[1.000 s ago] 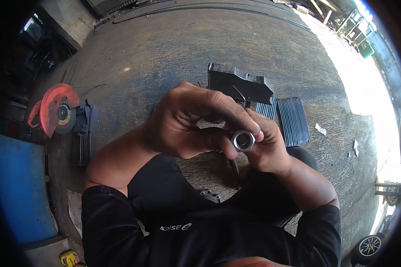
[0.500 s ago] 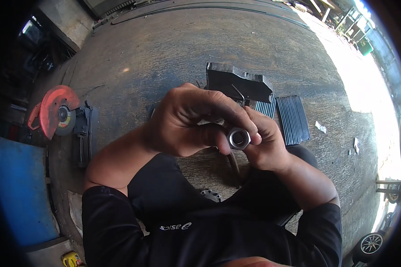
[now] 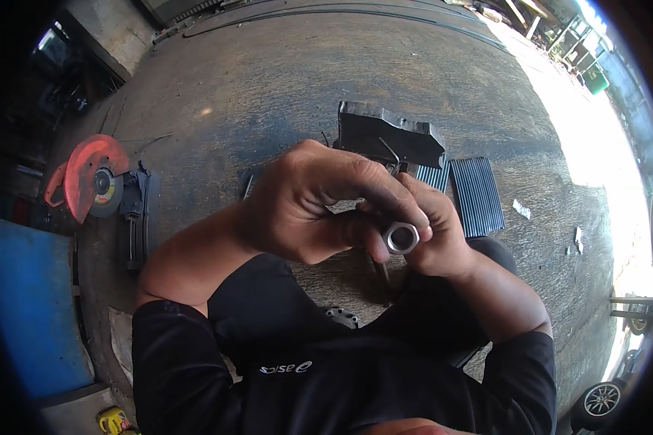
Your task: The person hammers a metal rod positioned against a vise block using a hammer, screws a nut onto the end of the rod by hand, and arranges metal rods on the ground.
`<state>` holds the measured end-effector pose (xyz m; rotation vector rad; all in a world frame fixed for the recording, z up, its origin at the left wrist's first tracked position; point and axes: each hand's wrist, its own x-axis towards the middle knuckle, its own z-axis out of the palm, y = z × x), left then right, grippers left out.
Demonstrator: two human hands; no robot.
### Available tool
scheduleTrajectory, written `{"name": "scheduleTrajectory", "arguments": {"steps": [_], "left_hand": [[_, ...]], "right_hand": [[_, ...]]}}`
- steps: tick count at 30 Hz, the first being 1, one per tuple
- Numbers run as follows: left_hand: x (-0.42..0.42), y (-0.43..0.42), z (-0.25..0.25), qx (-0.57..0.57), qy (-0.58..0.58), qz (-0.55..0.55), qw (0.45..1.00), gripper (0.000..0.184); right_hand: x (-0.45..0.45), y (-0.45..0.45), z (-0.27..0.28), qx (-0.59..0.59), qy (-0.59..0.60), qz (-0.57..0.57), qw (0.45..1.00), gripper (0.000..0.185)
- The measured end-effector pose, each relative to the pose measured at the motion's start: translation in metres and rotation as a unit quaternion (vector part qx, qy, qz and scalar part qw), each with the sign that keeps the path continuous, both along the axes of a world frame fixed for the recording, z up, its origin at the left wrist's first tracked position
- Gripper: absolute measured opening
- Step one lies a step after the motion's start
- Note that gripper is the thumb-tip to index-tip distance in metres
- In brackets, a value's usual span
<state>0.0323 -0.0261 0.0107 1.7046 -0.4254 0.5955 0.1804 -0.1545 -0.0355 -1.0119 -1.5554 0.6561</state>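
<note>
The scuffed floor (image 3: 268, 87) is stretching widely ahead, its sunlit edge curving along the right. The left hand (image 3: 305, 203) is pinching a hex nut (image 3: 400, 238) between thumb and index finger above the lap, its bore axis pointing toward the camera. The right hand (image 3: 440, 235) is touching beside it, its grip partly hidden. Beyond, a jagged dark block (image 3: 388, 135) is standing near a ribbed plate (image 3: 477, 197).

Nut (image 3: 401, 238) — silvery; guard (image 3: 85, 174) — red (blotched darker); panel (image 3: 33, 312), blue.
</note>
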Motion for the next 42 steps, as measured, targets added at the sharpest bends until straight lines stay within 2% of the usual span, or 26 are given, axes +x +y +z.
{"name": "scheduleTrajectory", "arguments": {"steps": [2, 4, 5, 7, 20, 25, 38, 42], "left_hand": [[0.000, 0.000, 0.000, -0.002, -0.005, 0.001, 1.000, 0.030], [-0.001, 0.000, 0.001, 0.013, -0.001, -0.003, 1.000, 0.030], [-0.001, 0.000, 0.001, 0.013, -0.001, -0.002, 1.000, 0.030], [-0.001, 0.000, 0.001, 0.015, 0.002, -0.005, 1.000, 0.030], [0.003, 0.003, -0.002, 0.017, -0.016, -0.028, 0.999, 0.030], [0.005, 0.000, -0.006, -0.068, -0.024, -0.043, 0.996, 0.030], [0.007, 0.002, -0.008, -0.089, -0.008, -0.061, 0.994, 0.032], [0.007, 0.005, -0.009, -0.075, -0.023, -0.061, 0.995, 0.033]], "right_hand": [[0.001, 0.001, -0.002, -0.001, 0.004, 0.004, 1.000, 0.018], [0.006, 0.002, -0.007, 0.010, -0.020, 0.020, 1.000, 0.029], [0.005, 0.001, -0.006, 0.011, -0.020, 0.020, 1.000, 0.029], [0.000, 0.000, 0.000, 0.008, -0.007, 0.003, 1.000, 0.022], [0.000, 0.001, -0.001, 0.022, -0.004, 0.009, 1.000, 0.019], [0.002, -0.001, -0.001, 0.003, 0.006, 0.010, 1.000, 0.018], [0.001, -0.002, -0.002, 0.002, 0.025, 0.007, 1.000, 0.020], [0.001, -0.003, -0.003, -0.019, 0.033, 0.009, 0.999, 0.013]]}}
